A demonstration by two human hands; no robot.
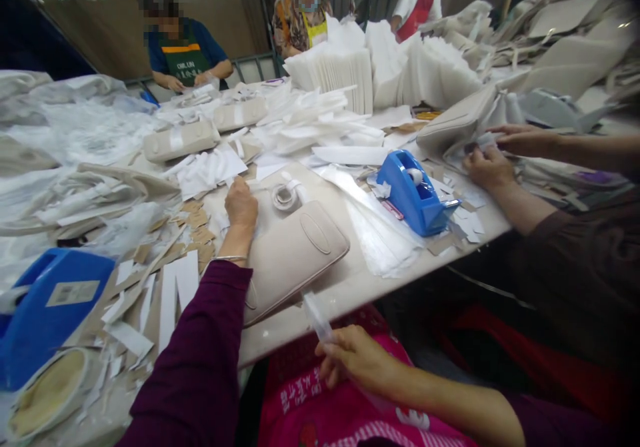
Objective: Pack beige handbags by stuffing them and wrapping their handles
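Note:
A beige bag (295, 257) lies flat at the table's near edge, with a rolled strap (285, 197) just behind it. Beyond the bag's left side, my left hand (242, 205) is closed, its fingertips at white pieces (215, 170); what it grips, if anything, is too small to name. Near the lap, in front of the table edge, my right hand (350, 357) pinches a translucent strip (317, 315) that points up and left toward the bag. A pink apron (300, 380) lies beneath that hand.
Blue tape dispensers stand at right (417, 193) and far left (55, 307). Paper scraps and a round container (47, 393) lie at left. White foam sheets (335, 73) are stacked behind. A neighbour's hands (493, 160) work at a bag on the right; three people stand across the table.

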